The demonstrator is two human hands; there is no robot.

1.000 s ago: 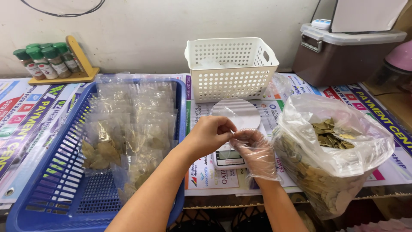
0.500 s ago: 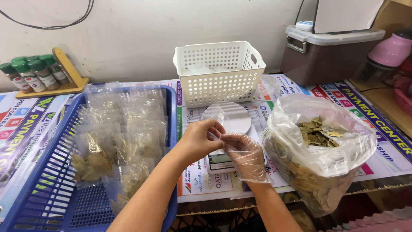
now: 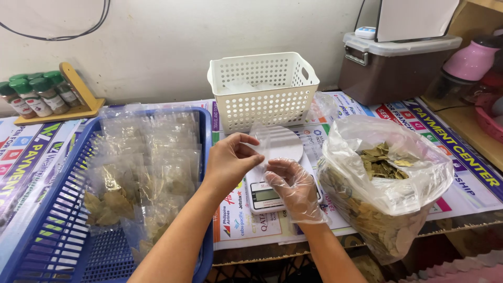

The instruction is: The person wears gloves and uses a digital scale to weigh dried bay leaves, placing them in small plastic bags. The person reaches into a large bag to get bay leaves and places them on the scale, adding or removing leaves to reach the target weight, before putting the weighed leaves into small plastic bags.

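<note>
A person's two hands meet over a small white kitchen scale [image 3: 277, 181] at the middle of a table covered in printed posters. The bare left hand [image 3: 230, 160] pinches the top edge of a small clear plastic pouch [image 3: 264, 144] between thumb and fingers. The right hand [image 3: 291, 186], in a thin clear disposable glove, curls its fingers against the pouch's lower edge just beneath the left hand. The pouch is held upright in the air above the scale's round white plate (it is so transparent that whether anything is inside cannot be made out).

Just right of the hands stands a large open plastic bag of dried leaves [image 3: 385, 183]. To the left lies a blue plastic basket [image 3: 50, 230] holding many filled clear packets of leaves [image 3: 139, 178]. Behind the scale sits a white perforated basket [image 3: 262, 89]. At the far left a wooden rack of green-capped spice jars [image 3: 36, 97] leans against the wall. At the far right are a brown lidded box [image 3: 393, 65] and a pink jug [image 3: 469, 63].
</note>
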